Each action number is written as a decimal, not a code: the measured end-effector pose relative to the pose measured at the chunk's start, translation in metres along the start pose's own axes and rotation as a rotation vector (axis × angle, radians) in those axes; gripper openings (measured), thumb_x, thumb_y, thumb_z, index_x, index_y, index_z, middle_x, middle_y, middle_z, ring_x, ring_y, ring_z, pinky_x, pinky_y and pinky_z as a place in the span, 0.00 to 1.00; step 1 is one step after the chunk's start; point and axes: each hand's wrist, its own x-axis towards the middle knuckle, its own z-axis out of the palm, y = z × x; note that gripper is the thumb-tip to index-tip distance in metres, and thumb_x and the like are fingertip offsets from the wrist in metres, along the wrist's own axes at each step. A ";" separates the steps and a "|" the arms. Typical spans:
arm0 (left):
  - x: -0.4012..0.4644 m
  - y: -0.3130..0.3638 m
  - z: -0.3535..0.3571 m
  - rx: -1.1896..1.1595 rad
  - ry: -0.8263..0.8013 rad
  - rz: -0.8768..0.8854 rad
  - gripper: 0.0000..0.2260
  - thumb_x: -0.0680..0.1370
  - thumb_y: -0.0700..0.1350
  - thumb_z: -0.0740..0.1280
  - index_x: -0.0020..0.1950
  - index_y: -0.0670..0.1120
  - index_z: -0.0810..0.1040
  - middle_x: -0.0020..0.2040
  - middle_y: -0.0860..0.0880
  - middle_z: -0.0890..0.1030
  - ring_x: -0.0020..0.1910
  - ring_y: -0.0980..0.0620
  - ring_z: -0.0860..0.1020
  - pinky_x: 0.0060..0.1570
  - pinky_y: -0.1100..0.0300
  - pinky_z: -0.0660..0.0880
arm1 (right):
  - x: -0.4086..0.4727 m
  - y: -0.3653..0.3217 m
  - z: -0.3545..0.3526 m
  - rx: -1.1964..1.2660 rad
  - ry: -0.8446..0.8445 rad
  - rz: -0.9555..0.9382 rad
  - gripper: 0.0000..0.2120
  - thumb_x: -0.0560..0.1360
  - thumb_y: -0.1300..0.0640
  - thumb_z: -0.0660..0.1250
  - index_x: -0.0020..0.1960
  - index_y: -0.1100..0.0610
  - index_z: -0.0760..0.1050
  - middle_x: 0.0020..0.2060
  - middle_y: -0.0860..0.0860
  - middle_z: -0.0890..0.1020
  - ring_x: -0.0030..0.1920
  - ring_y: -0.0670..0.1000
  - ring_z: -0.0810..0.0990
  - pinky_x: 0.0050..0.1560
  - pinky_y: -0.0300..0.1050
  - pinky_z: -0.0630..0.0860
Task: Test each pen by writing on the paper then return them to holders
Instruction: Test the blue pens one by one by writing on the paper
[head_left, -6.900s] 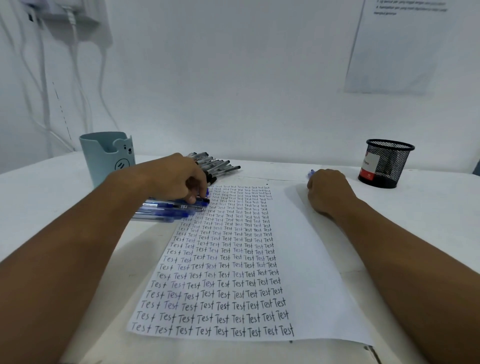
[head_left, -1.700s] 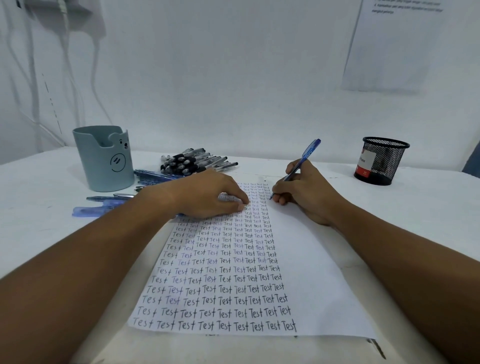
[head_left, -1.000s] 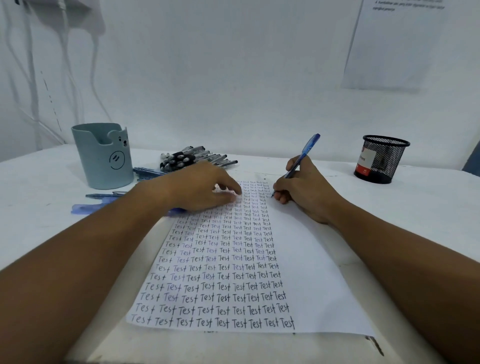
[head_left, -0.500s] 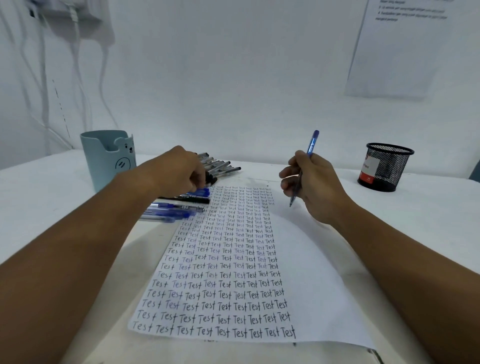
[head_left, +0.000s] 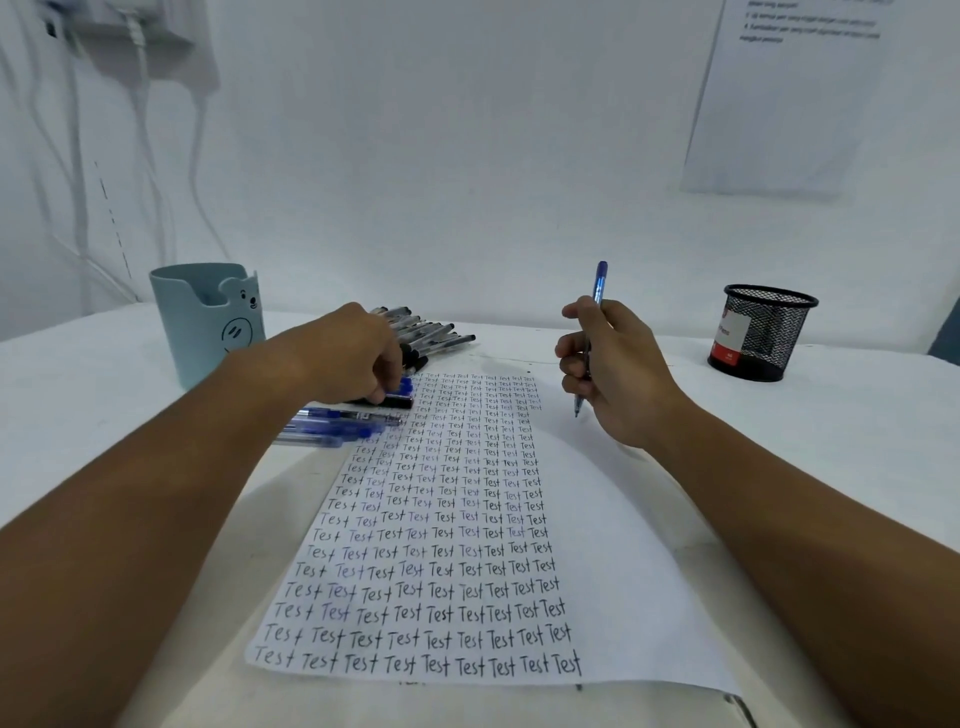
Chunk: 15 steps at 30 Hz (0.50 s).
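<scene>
- Blue pen (head_left: 597, 301) upright in right hand (head_left: 613, 369), fingers curled round it, tip clear of paper (head_left: 613, 519).
- Left hand (head_left: 358, 358) pinches capped pen (head_left: 397, 400) at paper's edge.
- Park tested pen in mesh holder (head_left: 761, 332) first.

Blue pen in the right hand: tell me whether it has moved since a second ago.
Yes. The blue pen has lifted off the white paper; its tip now hangs above the sheet, more upright.

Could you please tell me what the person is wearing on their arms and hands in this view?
Nothing is worn that shows here: the left hand and right hand are bare, without gloves, and both forearms are uncovered, with no sleeve, watch or bracelet in view up to the frame edges.
</scene>
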 end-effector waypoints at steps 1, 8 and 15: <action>0.000 0.001 0.000 0.000 -0.007 -0.005 0.07 0.72 0.35 0.73 0.46 0.46 0.84 0.36 0.55 0.81 0.42 0.54 0.81 0.51 0.56 0.78 | 0.000 0.000 0.000 0.007 -0.001 0.002 0.09 0.83 0.52 0.58 0.50 0.57 0.72 0.29 0.53 0.74 0.26 0.48 0.65 0.26 0.39 0.61; 0.000 0.000 0.002 -0.002 -0.027 -0.012 0.07 0.72 0.36 0.73 0.46 0.47 0.84 0.32 0.58 0.80 0.40 0.57 0.81 0.43 0.64 0.74 | 0.005 -0.008 -0.005 0.043 0.025 0.014 0.09 0.82 0.53 0.62 0.50 0.58 0.76 0.31 0.53 0.72 0.27 0.47 0.64 0.25 0.38 0.61; -0.002 0.002 0.002 -0.031 -0.041 -0.017 0.06 0.71 0.35 0.73 0.43 0.46 0.83 0.34 0.54 0.83 0.40 0.54 0.82 0.50 0.54 0.78 | 0.029 -0.010 -0.060 -0.739 0.266 -0.048 0.09 0.76 0.63 0.59 0.43 0.66 0.76 0.35 0.59 0.79 0.35 0.57 0.78 0.37 0.44 0.71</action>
